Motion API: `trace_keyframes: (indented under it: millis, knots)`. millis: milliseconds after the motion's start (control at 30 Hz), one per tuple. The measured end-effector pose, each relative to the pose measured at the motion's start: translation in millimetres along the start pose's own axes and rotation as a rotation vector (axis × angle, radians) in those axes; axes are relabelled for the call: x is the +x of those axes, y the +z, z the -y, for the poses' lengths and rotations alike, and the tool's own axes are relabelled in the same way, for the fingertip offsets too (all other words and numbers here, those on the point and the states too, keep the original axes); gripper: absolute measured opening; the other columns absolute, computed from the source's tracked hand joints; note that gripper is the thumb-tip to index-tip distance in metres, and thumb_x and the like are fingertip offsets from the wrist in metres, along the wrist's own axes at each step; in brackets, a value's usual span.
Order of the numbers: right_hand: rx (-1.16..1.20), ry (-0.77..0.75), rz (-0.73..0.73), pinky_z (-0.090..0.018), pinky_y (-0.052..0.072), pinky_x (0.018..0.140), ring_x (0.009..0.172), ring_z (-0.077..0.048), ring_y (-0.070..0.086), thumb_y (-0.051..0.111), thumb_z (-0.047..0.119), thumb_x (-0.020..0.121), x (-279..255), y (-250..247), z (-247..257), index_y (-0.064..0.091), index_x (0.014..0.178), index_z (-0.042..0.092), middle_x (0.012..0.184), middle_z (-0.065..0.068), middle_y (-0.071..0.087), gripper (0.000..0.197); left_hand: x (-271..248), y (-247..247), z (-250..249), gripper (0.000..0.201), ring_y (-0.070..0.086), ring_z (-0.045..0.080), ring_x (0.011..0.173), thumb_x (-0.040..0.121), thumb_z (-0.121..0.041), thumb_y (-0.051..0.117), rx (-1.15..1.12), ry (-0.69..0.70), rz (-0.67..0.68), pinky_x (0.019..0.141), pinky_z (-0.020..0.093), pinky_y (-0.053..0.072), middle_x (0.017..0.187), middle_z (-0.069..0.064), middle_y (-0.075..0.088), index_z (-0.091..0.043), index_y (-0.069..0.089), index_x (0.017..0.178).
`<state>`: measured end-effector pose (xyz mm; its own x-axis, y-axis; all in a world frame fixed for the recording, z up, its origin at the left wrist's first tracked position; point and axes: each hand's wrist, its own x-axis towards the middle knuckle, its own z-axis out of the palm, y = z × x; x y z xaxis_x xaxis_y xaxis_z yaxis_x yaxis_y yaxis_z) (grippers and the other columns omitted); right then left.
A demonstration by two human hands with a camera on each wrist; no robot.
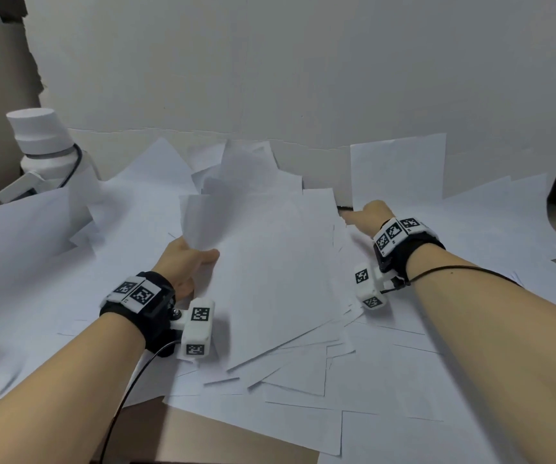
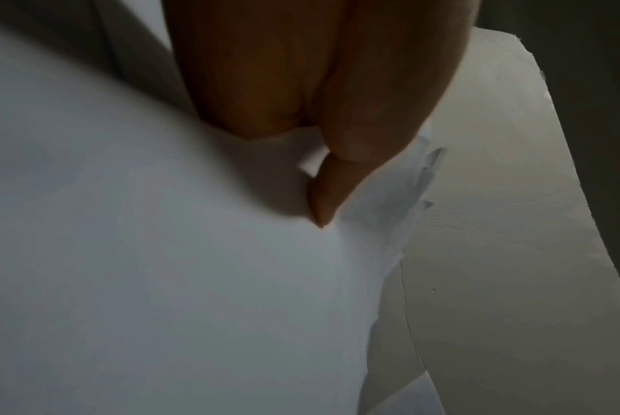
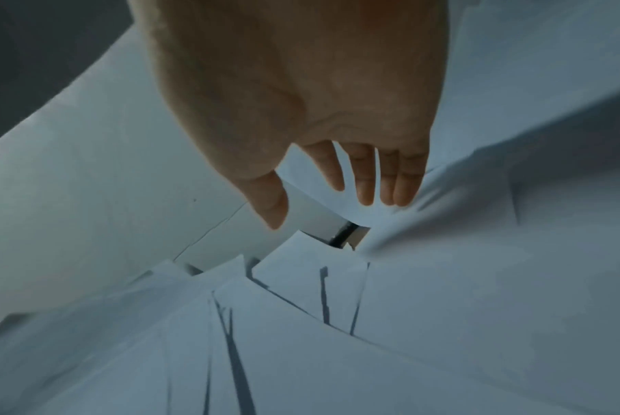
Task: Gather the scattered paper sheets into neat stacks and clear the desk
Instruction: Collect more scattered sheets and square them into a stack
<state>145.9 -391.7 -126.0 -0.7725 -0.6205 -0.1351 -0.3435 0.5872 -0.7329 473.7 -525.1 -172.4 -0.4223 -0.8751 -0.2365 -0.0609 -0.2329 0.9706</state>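
Many white paper sheets [image 1: 280, 283] lie scattered and overlapping across the desk. My left hand [image 1: 193, 259] pinches the lower corner of one sheet [image 1: 209, 216], which curls up off the pile; the left wrist view shows the thumb [image 2: 322, 202] pressed on that sheet [image 2: 159, 252]. My right hand [image 1: 367, 212] reaches to the far right side of the pile. Its fingers [image 3: 383, 179] are straight and spread, their tips touching a rumpled sheet [image 3: 478, 224] near the wall. One sheet [image 1: 397, 169] leans upright against the wall behind that hand.
A white bottle [image 1: 49, 152] with a wide cap stands at the back left beside the papers. A pale wall [image 1: 270, 61] closes off the back of the desk. Bare brown desk [image 1: 223, 437] shows at the front edge. A dark gap opens at the far right.
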Motion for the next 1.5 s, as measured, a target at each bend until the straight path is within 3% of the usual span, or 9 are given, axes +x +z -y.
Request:
trace_keyframes:
  millis: [100,233,333,500,700,900,1133,1333,1500]
  knots:
    - [0.163,0.050,0.058,-0.029,0.041,0.062,0.069,-0.021,0.046,0.071,0.051,0.081,5.6,2.4,2.4,0.050,0.111,0.016,0.095,-0.006,0.049,0.051,-4.8,-6.9,-1.1,0.034,0.072,0.028,0.088,0.092,0.009,0.062,-0.039,0.017,0.069,0.070,0.037,0.060,0.106,0.015,0.074,-0.005,0.062,0.122]
    - [0.257,0.081,0.041,-0.028,0.040,0.052,0.058,-0.019,0.047,0.071,0.053,0.080,10.7,0.2,4.4,0.055,0.109,0.010,0.073,-0.004,0.052,0.055,-10.6,-9.8,-5.2,0.035,0.073,0.027,0.092,0.094,0.008,0.059,-0.081,0.034,0.150,0.073,0.037,0.061,0.108,0.015,0.074,-0.005,0.061,0.126]
    - [0.425,0.076,0.153,-0.042,0.057,0.086,0.089,-0.030,0.067,0.079,0.042,0.076,10.7,-3.0,3.8,0.066,0.110,0.006,0.104,-0.013,0.070,0.051,-13.9,-7.8,-7.9,0.032,0.075,0.026,0.086,0.094,0.007,0.057,-0.115,0.039,0.193,0.069,0.035,0.061,0.104,0.014,0.076,-0.005,0.062,0.123]
    - [0.534,0.074,0.313,-0.026,0.041,0.045,0.050,-0.022,0.053,0.062,0.012,0.092,-2.5,2.7,14.4,0.057,0.079,0.007,0.072,-0.007,0.054,0.014,-16.0,4.0,-7.1,0.026,0.075,0.028,0.084,0.093,-0.001,0.062,-0.127,0.009,0.269,0.067,0.037,0.061,0.104,0.015,0.075,-0.007,0.066,0.118]
    - [0.341,0.116,0.438,-0.044,0.052,0.078,0.092,-0.033,0.066,0.062,0.084,0.067,-3.8,15.0,15.1,0.065,0.120,0.014,0.105,-0.010,0.068,0.088,-6.5,13.4,1.3,0.045,0.072,0.031,0.082,0.087,0.013,0.064,0.005,-0.007,0.228,0.071,0.040,0.059,0.098,0.014,0.075,-0.005,0.060,0.128]
    - [0.132,-0.039,0.181,-0.048,0.058,0.085,0.081,-0.033,0.067,0.069,0.049,0.083,-5.8,9.0,21.2,0.061,0.113,0.000,0.095,-0.018,0.071,0.058,-9.6,8.3,-1.1,0.044,0.071,0.038,0.101,0.089,0.008,0.062,-0.180,0.043,0.225,0.076,0.045,0.060,0.118,0.022,0.071,-0.004,0.059,0.132]
    - [0.219,-0.118,0.298,-0.046,0.046,0.106,0.113,-0.027,0.063,0.070,0.082,0.049,12.8,35.4,4.0,0.061,0.129,0.013,0.125,-0.004,0.067,0.106,-6.3,27.6,-0.2,0.041,0.073,0.029,0.095,0.081,-0.017,0.082,0.119,0.001,0.210,0.088,0.043,0.056,0.106,0.011,0.077,-0.009,0.069,0.119]
    - [0.166,-0.124,0.136,-0.032,0.049,0.072,0.084,-0.026,0.060,0.072,0.026,0.083,-17.9,19.3,10.1,0.062,0.104,0.010,0.092,-0.009,0.062,0.028,-12.3,21.4,-21.3,0.037,0.070,0.027,0.072,0.064,-0.008,0.076,0.192,0.079,0.254,0.072,0.040,0.057,0.085,0.013,0.074,-0.003,0.069,0.100]
    - [0.355,-0.080,0.131,-0.040,0.046,0.091,0.111,-0.023,0.051,0.072,0.049,0.084,-18.6,11.5,18.9,0.043,0.144,0.010,0.131,-0.003,0.052,0.077,-12.0,15.5,-17.2,0.024,0.072,0.030,0.084,0.087,0.005,0.070,0.045,0.072,0.237,0.084,0.045,0.057,0.101,0.017,0.075,-0.002,0.069,0.109]
